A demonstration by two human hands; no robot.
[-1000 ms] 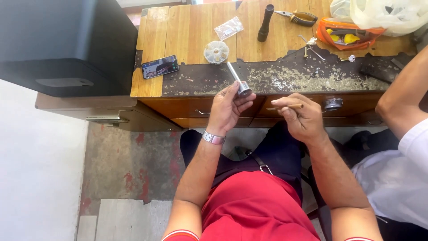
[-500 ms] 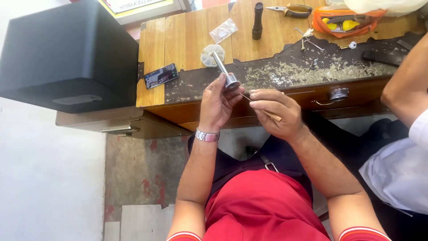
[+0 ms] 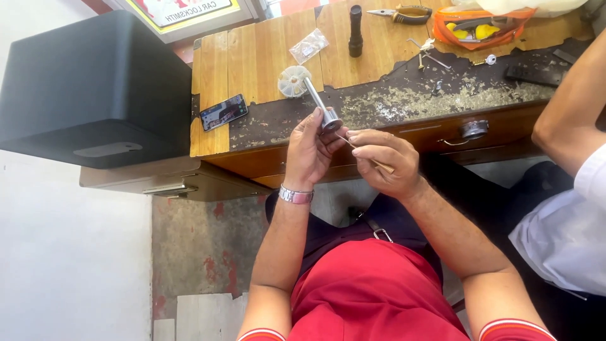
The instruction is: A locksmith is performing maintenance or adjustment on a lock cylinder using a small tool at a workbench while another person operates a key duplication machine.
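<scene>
Right at the front edge of the wooden workbench [image 3: 265, 57], the left hand [image 3: 309, 148] is curling its fingers and thumb around the lower end of a metal cylinder [image 3: 322, 107], whose slim shaft is slanting up and away over the bench toward a small round clear plastic case [image 3: 294, 81]. Just beside it, the right hand [image 3: 385, 161] is pinching a thin pick-like tool [image 3: 363, 153] between thumb and forefingers, its fine tip pointing at the thicker end of the cylinder; whether the tip is actually touching the metal is too small to tell. A silver wristwatch [image 3: 295, 195] is sitting on the left wrist.

Farther out, a smartphone [image 3: 223, 112] is lying on the bench's left part, near a large black box [image 3: 95, 88] standing beside the bench. A small clear plastic bag [image 3: 309, 45] and a dark cylindrical handle [image 3: 356, 30] are resting toward the back, with pliers [image 3: 404, 12] and an orange pouch [image 3: 489, 26] of tools beyond them. Metal filings are covering the dark worn strip of the bench. Another person's arm [image 3: 568, 113], with a white sleeve, is reaching in from the right edge.
</scene>
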